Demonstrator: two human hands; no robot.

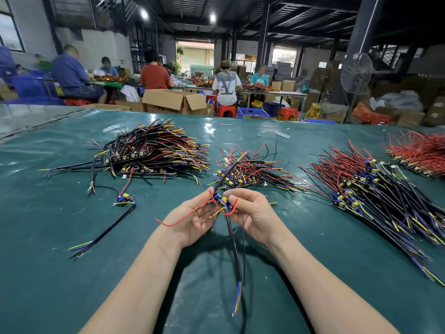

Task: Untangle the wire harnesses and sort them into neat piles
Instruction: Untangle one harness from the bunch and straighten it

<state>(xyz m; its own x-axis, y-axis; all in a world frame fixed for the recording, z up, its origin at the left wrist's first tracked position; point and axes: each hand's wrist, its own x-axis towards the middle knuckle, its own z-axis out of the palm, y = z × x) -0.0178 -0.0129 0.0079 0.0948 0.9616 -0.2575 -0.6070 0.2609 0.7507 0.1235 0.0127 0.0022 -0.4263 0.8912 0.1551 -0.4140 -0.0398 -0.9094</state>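
Over the green table [72, 273], my left hand [192, 219] and my right hand [251, 213] both pinch one wire harness [222, 201], a small board with blue and yellow parts. Its red wire loops out to the left, and its black cable hangs down toward me, ending in blue and yellow strands. Just behind my hands lies a small tangled pile [250, 168]. A tall stacked pile [154, 150] sits at the back left. A long ordered pile [375, 191] runs along the right. A red-wired pile [421, 153] is at the far right.
A single loose harness [125, 198] lies on the table left of my hands, its black cable stretching toward the near left. Beyond the table's far edge are cardboard boxes [175, 101], red stools, blue crates, a standing fan [356, 75] and several seated people at other tables.
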